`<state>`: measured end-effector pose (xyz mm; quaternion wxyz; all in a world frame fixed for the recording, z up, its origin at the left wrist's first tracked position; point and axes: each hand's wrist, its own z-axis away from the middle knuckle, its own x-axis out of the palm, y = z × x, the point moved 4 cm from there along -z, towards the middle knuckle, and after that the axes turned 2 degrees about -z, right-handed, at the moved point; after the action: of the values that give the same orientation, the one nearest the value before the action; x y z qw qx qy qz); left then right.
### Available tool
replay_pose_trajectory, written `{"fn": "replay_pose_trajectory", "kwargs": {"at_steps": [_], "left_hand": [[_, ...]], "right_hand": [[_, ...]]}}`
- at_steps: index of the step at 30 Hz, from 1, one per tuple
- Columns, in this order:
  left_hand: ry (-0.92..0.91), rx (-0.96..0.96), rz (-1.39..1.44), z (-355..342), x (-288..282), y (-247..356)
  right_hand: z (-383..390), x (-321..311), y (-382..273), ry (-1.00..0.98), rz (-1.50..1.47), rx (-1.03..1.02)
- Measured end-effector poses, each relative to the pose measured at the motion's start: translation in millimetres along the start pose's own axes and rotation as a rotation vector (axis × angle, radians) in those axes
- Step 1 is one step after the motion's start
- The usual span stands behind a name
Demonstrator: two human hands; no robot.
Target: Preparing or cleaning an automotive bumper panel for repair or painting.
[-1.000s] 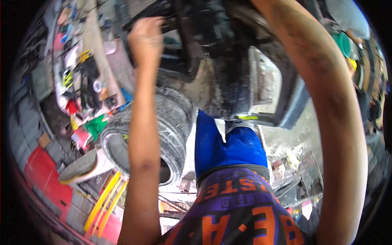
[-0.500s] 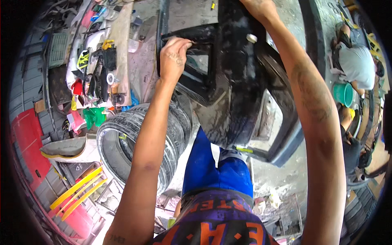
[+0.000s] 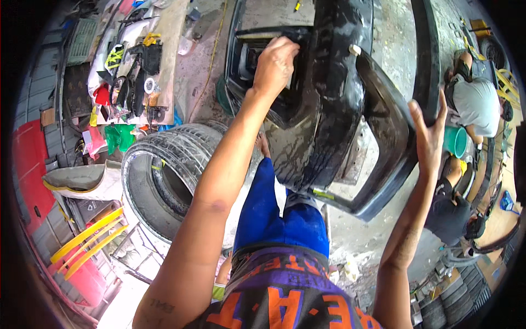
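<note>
A large black, dust-smudged bumper-like vehicle part point(image 3: 335, 82) fills the upper middle, with openings on both sides and a yellow-green strip point(image 3: 323, 194) low on it. My left hand point(image 3: 276, 63) is at its left opening, fingers pinched together; whatever they hold is hidden. My right hand point(image 3: 428, 129) has thumb and fingers apart beside the part’s right outer edge; I cannot tell whether it touches. A small white piece point(image 3: 354, 50) sits on the part’s upper right.
Stacked dusty tyres point(image 3: 159, 148) lie at lower left, below a board point(image 3: 164, 93) crowded with scraps. Yellow curved pieces point(image 3: 87, 236) and red panels point(image 3: 33, 170) lie farther left. Two co-workers point(image 3: 474, 107) point(image 3: 446, 214) crouch at the right near a green bucket point(image 3: 453, 141).
My left hand has moved rightward on the part. My right hand has come down from the top to the right edge and spread its fingers. The view has shifted.
</note>
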<state>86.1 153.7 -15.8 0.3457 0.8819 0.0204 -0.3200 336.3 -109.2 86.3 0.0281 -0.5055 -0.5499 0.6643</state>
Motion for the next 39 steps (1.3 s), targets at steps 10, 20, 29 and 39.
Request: {"fn": "replay_pose_trajectory", "kwargs": {"at_steps": [10, 20, 29, 39], "left_hand": [[-0.148, 0.091, -0.127, -12, -17, -12], [-0.252, 0.019, -0.124, -15, -27, -30], [-0.412, -0.039, -0.313, -22, -36, -33], [-0.213, 0.019, -0.199, -9, -16, -10]], "right_hand": [[-7, 8, 5, 0.095, 0.028, -0.127], [0, 14, -9, 0.141, -0.084, 0.09], [5, 11, -12, 0.141, -0.215, 0.079], [5, 14, 8, 0.141, 0.021, -0.213]]}}
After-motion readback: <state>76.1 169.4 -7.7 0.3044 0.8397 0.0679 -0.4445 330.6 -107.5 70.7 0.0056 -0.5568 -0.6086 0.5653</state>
